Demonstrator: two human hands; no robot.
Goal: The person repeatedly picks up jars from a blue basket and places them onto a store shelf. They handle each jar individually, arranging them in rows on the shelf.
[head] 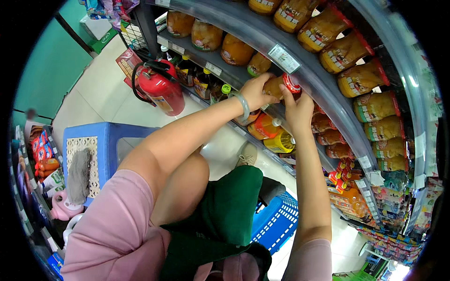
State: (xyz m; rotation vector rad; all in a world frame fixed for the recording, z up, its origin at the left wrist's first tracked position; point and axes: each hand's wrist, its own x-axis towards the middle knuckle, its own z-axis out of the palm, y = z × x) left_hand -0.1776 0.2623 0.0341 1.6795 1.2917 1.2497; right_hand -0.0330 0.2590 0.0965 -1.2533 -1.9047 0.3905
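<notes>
Between both hands, at the edge of a grey store shelf, is a jar of fruit with a red lid [291, 83]. My left hand [258, 92], with a pale bangle at its wrist, holds the jar's body. My right hand [297, 103] has its thumb and fingers around the jar near the lid. Other jars of yellow fruit [237, 50] stand on the same shelf, left of the held jar. Jars marked peach [321, 30] line the shelf above.
A red fire extinguisher [160, 86] stands on the tiled floor by the shelf end. A blue plastic stool [112, 140] with a grey cloth [79, 175] is at the left. A blue basket [277, 219] lies beside my legs. Bottles [202, 84] fill the lowest shelf.
</notes>
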